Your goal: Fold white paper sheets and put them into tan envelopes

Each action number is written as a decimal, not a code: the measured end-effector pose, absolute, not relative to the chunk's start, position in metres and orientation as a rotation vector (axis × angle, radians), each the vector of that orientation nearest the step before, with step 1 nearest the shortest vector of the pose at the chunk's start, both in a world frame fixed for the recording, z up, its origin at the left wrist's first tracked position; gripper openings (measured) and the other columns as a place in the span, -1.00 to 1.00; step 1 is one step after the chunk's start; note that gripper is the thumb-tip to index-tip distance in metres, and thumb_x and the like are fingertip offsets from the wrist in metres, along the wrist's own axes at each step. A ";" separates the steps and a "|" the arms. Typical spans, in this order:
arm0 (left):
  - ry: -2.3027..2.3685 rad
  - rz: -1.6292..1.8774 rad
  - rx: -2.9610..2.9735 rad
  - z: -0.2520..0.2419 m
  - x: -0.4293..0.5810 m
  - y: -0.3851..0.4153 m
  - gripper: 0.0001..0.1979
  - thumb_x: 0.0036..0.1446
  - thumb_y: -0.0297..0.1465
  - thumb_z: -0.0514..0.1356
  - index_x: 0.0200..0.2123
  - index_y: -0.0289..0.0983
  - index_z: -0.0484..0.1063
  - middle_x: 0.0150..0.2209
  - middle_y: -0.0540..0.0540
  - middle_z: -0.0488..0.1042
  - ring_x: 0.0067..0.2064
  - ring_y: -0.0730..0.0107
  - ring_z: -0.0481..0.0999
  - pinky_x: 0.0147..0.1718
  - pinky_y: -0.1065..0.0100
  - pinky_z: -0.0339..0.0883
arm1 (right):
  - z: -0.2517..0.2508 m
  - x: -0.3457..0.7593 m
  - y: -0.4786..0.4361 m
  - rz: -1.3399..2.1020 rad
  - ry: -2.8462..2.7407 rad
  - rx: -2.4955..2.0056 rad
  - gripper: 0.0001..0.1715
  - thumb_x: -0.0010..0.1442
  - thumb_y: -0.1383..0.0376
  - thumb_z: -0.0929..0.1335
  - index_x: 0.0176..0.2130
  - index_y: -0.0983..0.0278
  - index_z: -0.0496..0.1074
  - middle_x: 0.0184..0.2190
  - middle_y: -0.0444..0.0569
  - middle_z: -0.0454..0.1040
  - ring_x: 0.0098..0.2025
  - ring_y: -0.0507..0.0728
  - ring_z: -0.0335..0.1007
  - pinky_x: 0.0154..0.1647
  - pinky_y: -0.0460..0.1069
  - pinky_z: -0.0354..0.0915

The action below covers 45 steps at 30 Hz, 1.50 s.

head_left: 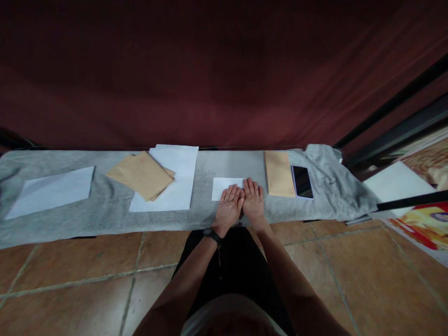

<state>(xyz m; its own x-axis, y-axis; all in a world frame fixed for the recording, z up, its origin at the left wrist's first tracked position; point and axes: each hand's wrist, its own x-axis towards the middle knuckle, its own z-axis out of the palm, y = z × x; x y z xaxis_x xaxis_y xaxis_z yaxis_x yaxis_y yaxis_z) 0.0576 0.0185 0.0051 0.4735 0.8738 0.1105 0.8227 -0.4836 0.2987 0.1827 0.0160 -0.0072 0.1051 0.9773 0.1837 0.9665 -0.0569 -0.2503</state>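
A small white sheet of folded-looking paper [222, 185] lies flat on the grey cloth in front of me. My left hand [229, 205] rests palm down on its lower part, fingers stretched out. Beside it, my right hand [253, 198] lies flat at the paper's right end, its fingers also straight. The two hands touch at the thumbs and cover the paper's lower right portion. Right of my hands is a brown envelope [280, 175]. Neither hand grasps anything.
A phone [303, 182] lies right of the envelope. To the left, several brown envelopes [143, 175] overlap white sheets [182, 186], with another white sheet [52, 191] farther left. Grey cloth [112, 219] covers the narrow surface; a dark red curtain [210, 93] hangs behind.
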 end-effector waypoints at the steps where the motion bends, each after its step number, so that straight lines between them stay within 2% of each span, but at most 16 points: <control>1: 1.492 0.360 2.507 0.004 0.056 0.019 -0.43 0.47 -0.25 -0.20 0.40 -0.39 0.15 0.44 -0.20 0.11 0.49 0.20 -0.04 0.45 0.05 -0.11 | -0.007 0.183 0.016 0.047 -1.910 -2.076 -0.39 0.47 0.26 0.10 0.42 0.34 0.12 0.45 0.14 0.08 0.45 0.33 -0.04 0.42 0.29 -0.12; 6: 1.638 0.341 2.462 -0.001 0.044 0.027 -0.40 0.46 -0.21 -0.16 0.44 -0.38 0.05 0.45 -0.22 0.06 0.49 0.20 -0.05 0.44 0.05 -0.12 | -0.007 0.181 0.017 0.031 -1.874 -2.056 -0.39 0.48 0.24 0.10 0.41 0.37 0.15 0.43 0.21 0.13 0.44 0.35 -0.01 0.39 0.33 -0.10; 11: 1.760 0.359 2.421 -0.006 0.034 0.030 -0.38 0.45 -0.24 -0.16 0.44 -0.43 0.01 0.47 -0.26 0.00 0.50 0.17 -0.08 0.44 0.05 -0.13 | -0.007 0.181 0.017 0.014 -1.848 -2.044 -0.39 0.48 0.22 0.10 0.40 0.36 0.16 0.41 0.19 0.16 0.43 0.34 0.03 0.39 0.33 -0.08; 17: 1.893 0.393 2.348 -0.006 0.021 0.031 -0.38 0.43 -0.26 -0.14 0.46 -0.41 -0.03 0.46 -0.28 0.04 0.49 0.15 -0.05 0.43 0.01 -0.11 | -0.009 0.180 0.018 0.023 -1.835 -2.049 -0.39 0.48 0.22 0.09 0.40 0.35 0.17 0.42 0.18 0.16 0.42 0.34 0.04 0.40 0.33 -0.08; 22: 1.916 0.395 2.347 -0.006 0.018 0.031 -0.38 0.43 -0.26 -0.15 0.44 -0.47 -0.01 0.45 -0.32 0.03 0.49 0.12 -0.03 0.43 0.01 -0.10 | -0.010 0.182 0.017 0.013 -1.816 -2.039 -0.40 0.48 0.23 0.10 0.39 0.37 0.18 0.41 0.19 0.16 0.43 0.32 0.03 0.41 0.32 -0.07; 27: 1.910 0.412 2.346 -0.006 0.019 0.031 -0.38 0.43 -0.27 -0.14 0.44 -0.44 -0.01 0.45 -0.31 0.06 0.48 0.12 -0.01 0.43 0.00 -0.08 | -0.007 0.183 0.012 0.045 -1.840 -1.907 -0.40 0.49 0.26 0.09 0.40 0.40 0.15 0.42 0.17 0.14 0.47 0.21 -0.02 0.44 0.24 -0.03; 31: 1.907 0.398 2.361 -0.006 0.018 0.031 -0.38 0.43 -0.27 -0.14 0.44 -0.45 -0.01 0.45 -0.32 0.06 0.48 0.11 -0.02 0.42 -0.01 -0.08 | -0.002 0.172 0.002 0.170 -2.073 -1.705 -0.44 0.50 0.24 0.11 0.36 0.35 0.24 0.40 0.08 0.21 0.44 0.14 0.08 0.45 0.15 0.01; 36: 1.888 0.365 2.376 -0.005 0.017 0.031 -0.39 0.43 -0.28 -0.15 0.44 -0.44 -0.01 0.46 -0.31 0.02 0.49 0.12 -0.04 0.42 0.01 -0.08 | -0.002 0.156 -0.013 0.172 -2.184 -1.665 -0.46 0.50 0.17 0.16 0.35 0.28 0.26 0.38 0.06 0.24 0.42 0.19 0.13 0.47 0.22 -0.05; 45: 1.912 0.354 2.362 -0.001 0.018 0.030 -0.38 0.43 -0.28 -0.15 0.44 -0.45 -0.01 0.45 -0.32 0.03 0.49 0.13 -0.06 0.43 0.00 -0.10 | -0.011 0.154 -0.022 0.062 -2.049 -1.804 -0.37 0.49 0.13 0.18 0.40 0.35 0.15 0.40 0.17 0.18 0.43 0.26 0.10 0.45 0.27 -0.07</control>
